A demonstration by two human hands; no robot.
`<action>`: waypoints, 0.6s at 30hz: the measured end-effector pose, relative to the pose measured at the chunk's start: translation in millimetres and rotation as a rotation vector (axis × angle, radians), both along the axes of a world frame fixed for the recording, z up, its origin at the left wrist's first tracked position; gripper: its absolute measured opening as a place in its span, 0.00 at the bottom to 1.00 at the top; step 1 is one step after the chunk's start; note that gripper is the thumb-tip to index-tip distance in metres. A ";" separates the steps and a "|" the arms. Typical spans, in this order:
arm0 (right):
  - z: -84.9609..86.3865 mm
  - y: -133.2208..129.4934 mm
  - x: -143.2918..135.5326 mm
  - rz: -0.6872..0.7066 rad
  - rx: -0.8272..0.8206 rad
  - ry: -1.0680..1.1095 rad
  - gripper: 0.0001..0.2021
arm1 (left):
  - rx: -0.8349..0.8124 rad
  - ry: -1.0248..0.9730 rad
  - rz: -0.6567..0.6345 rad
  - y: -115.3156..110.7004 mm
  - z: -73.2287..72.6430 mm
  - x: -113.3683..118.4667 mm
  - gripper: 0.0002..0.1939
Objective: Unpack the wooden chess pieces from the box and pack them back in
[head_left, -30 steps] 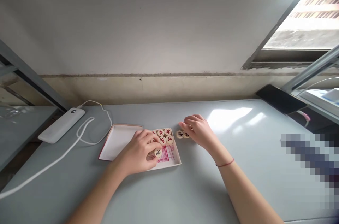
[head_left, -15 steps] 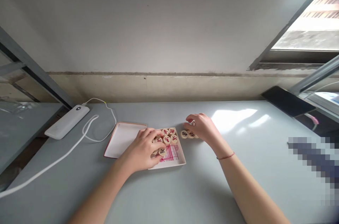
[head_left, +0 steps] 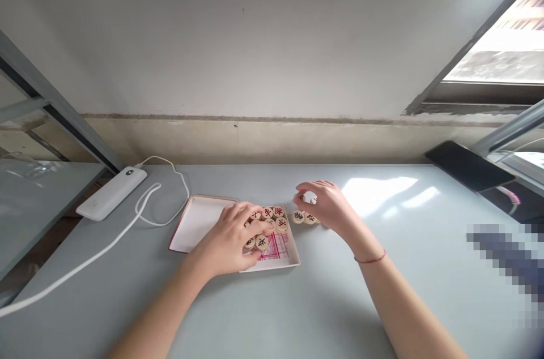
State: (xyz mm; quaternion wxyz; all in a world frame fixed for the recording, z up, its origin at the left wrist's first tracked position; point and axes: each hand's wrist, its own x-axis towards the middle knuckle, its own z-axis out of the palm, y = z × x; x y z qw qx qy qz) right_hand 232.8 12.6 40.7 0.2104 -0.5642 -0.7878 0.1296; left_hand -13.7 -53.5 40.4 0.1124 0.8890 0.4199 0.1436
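Note:
My left hand [head_left: 232, 237] reaches over the left part of a shallow white box [head_left: 291, 251], its fingers apart and resting on the pieces inside. Several round wooden Chinese chess pieces [head_left: 278, 212] with red or black characters lie in rows in the box, partly covered by that hand. To the right of the box, my right hand [head_left: 327, 200] pinches a Chinese chess piece [head_left: 300, 197] between thumb and fingertips. Just below it, more loose pieces [head_left: 298, 217] sit on the table, some hidden behind the hand.
A box lid [head_left: 198, 220] lies inside up, left of the box. At the far left are a white power bank [head_left: 113, 192] and its white cable [head_left: 102, 254]. A black phone-like slab [head_left: 467, 169] leans at the right. The grey table [head_left: 272, 313] meets a wall behind.
My right hand has taken hold of a piece and lifted it slightly at its fingertips. My left hand stays over the box, and the view has shifted a little.

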 end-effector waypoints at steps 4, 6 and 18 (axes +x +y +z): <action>11.3 -34.0 -17.3 0.234 0.000 0.231 0.07 | -0.043 0.052 0.067 2.0 -0.7 -9.1 0.31; 10.1 -49.3 -29.4 0.393 -0.020 0.216 0.06 | -0.079 0.083 0.093 3.3 -2.9 -12.8 0.32; -17.3 -58.1 -49.6 0.548 0.286 -0.016 0.04 | -0.126 0.127 0.128 6.8 -12.6 -14.2 0.35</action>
